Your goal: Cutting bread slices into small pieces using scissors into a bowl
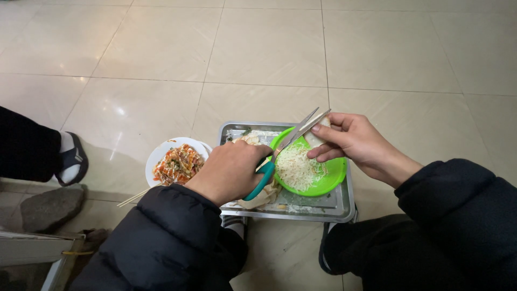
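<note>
Pale floor tiles carry a metal tray (339,207). Left hand (229,170) grips teal-handled scissors (285,148), hiding their loops; blades slant up-right over a green plate (334,175). Right hand (353,140) pinches a half-hidden white sheet (318,137).

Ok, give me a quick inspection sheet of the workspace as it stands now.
Surface: glossy beige floor tiles; metal tray resting low over them.
Job's things: teal-handled scissors, blades open over the green plate of pale shreds; pale sheet piece.
Clutter: white plate of sauced food left of the tray; wooden skewers; a stone.
Grips: left hand in the scissor handles; right hand pinching the pale sheet piece at the blades.
Cables: nothing seen.
Surroundings: another person's foot in a sandal at left.
</note>
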